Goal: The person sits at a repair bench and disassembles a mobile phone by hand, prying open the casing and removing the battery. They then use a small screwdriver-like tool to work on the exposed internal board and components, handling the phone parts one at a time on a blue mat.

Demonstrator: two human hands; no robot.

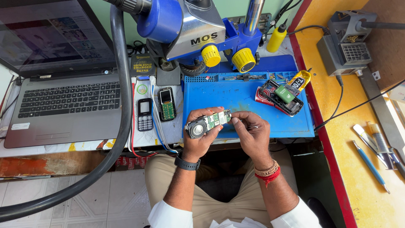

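Note:
My left hand (198, 135) grips a small green circuit board (213, 120) with a round grey speaker at its left end, held just above the front edge of the blue work mat (236, 99). My right hand (253, 133) pinches the board's right end with fingertips. A black watch sits on my left wrist, beads and red thread on my right. An opened black phone shell (280, 97) with a green part lies on the mat to the right.
A blue microscope (190, 29) with yellow knobs hangs over the mat. Two small keypad phones (144, 114) lie left of the mat beside a laptop (63, 105). A soldering station (344, 46) and several hand tools (375, 152) sit on the yellow bench at right.

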